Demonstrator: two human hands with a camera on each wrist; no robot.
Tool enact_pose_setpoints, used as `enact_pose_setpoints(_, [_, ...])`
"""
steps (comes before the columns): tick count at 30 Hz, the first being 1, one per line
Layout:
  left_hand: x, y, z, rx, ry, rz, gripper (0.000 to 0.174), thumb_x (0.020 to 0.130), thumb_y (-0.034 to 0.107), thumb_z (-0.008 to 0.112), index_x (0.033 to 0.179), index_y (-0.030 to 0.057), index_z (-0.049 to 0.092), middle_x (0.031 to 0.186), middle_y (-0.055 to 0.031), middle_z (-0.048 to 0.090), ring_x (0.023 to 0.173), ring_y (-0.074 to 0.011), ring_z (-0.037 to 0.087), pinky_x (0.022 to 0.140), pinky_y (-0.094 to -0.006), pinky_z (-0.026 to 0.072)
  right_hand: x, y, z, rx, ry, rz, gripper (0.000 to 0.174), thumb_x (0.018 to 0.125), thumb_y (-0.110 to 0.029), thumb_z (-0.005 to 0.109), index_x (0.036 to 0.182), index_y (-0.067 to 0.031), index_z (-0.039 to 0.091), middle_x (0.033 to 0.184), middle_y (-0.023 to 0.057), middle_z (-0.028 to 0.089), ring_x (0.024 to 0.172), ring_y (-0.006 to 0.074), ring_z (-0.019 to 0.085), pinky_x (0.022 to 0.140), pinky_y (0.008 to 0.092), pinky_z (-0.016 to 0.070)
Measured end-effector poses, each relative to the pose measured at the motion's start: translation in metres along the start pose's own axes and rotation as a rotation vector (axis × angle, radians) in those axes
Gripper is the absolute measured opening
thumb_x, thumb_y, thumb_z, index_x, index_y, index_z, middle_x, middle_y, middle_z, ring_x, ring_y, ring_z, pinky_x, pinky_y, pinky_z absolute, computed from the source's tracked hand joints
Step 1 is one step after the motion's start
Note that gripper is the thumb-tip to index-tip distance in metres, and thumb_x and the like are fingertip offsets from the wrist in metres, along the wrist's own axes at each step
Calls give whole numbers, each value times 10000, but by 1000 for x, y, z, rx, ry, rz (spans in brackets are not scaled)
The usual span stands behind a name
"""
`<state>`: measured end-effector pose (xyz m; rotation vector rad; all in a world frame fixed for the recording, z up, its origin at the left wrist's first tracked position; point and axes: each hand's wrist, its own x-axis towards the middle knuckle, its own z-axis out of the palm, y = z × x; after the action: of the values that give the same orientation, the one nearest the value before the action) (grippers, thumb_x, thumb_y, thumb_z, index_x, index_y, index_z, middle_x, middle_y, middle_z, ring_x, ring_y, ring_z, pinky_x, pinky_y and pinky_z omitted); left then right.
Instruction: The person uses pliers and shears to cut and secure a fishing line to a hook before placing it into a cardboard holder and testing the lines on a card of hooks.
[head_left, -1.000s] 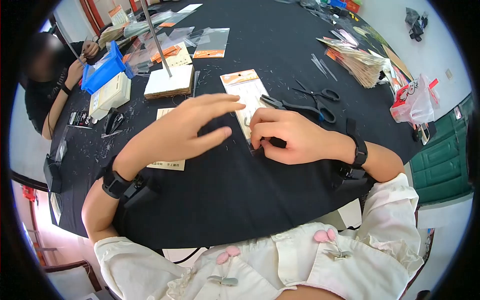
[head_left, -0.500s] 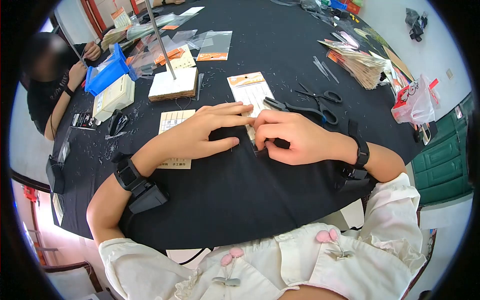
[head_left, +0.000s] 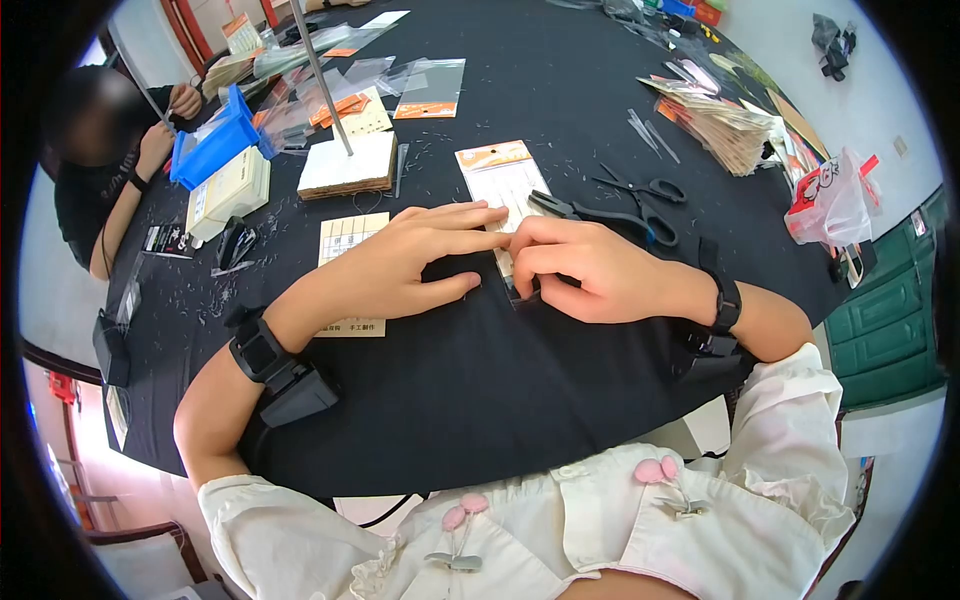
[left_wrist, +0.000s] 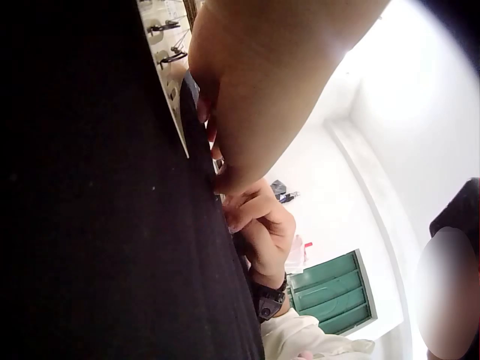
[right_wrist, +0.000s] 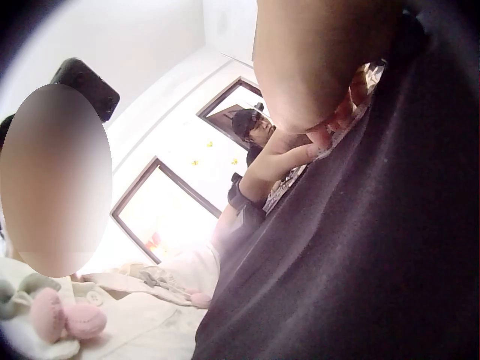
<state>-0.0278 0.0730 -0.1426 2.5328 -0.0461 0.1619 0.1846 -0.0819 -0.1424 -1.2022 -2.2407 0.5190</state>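
Note:
A clear plastic packet with an orange-and-white header and a pale card inside lies in front of me. My left hand is spread flat, its straight fingertips on the packet's left edge and close to the right hand's fingers. At the packet's near end my right hand curls its fingers, thumb and forefinger pinching the plastic edge; the fingertips are partly hidden. A printed cream card lies partly under my left wrist; the left wrist view shows small dark looped pieces on a card.
Black-handled pliers and black scissors lie right of the packet. Beyond are a card stack by a metal rod, a blue bin, loose packets and a card pile. Another person sits at left.
My left hand has come down and to the right until its fingertips rest on the packet beside my right hand. The right hand stays at the packet's near end with slight finger shifts.

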Motion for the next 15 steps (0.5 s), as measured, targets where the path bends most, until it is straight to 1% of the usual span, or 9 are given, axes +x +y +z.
enact_pose_setpoints(1, [0, 0, 0, 1, -3, 0, 573, 870, 59, 635, 1430, 109, 527, 1539, -144, 422, 1432, -328, 372, 1143, -453, 273, 0, 1, 0, 1, 2, 0, 192, 794, 92, 542, 890, -52, 626, 991, 73, 549, 846, 230, 587, 720, 324, 470])
enact_pose_setpoints(3, [0, 0, -1, -3, 3, 11, 567, 877, 69, 637, 1432, 109, 524, 1543, -137, 418, 1436, -323, 368, 1140, -451, 273, 1, 2, 2, -2, 39, -26, 127, 821, 18, 562, 902, -73, 599, 962, 92, 559, 844, 283, 603, 715, 390, 481])
enact_pose_setpoints(10, [0, 1, -1, -1, 0, -3, 555, 878, 72, 645, 1421, 98, 533, 1543, -142, 418, 1435, -322, 370, 1143, -457, 271, 0, 1, 0, -6, 11, -27, 120, 832, 3, 549, 902, -79, 601, 999, 90, 561, 880, 283, 606, 739, 395, 482])
enact_pose_setpoints(12, [1, -1, -1, -10, 15, 31, 555, 872, 67, 647, 1416, 88, 536, 1536, -153, 423, 1430, -329, 378, 1146, -461, 273, 0, 1, -1, -3, -23, 2, 123, 830, 5, 551, 906, -78, 603, 1005, 89, 564, 884, 283, 608, 743, 395, 484])
enact_pose_setpoints(15, [1, 0, -1, -12, 10, 19, 554, 868, 61, 645, 1411, 78, 537, 1531, -160, 428, 1425, -336, 384, 1150, -461, 275, 0, 3, 1, 4, 2, -4, 119, 831, 4, 551, 902, -77, 602, 1001, 90, 562, 882, 281, 608, 741, 395, 483])
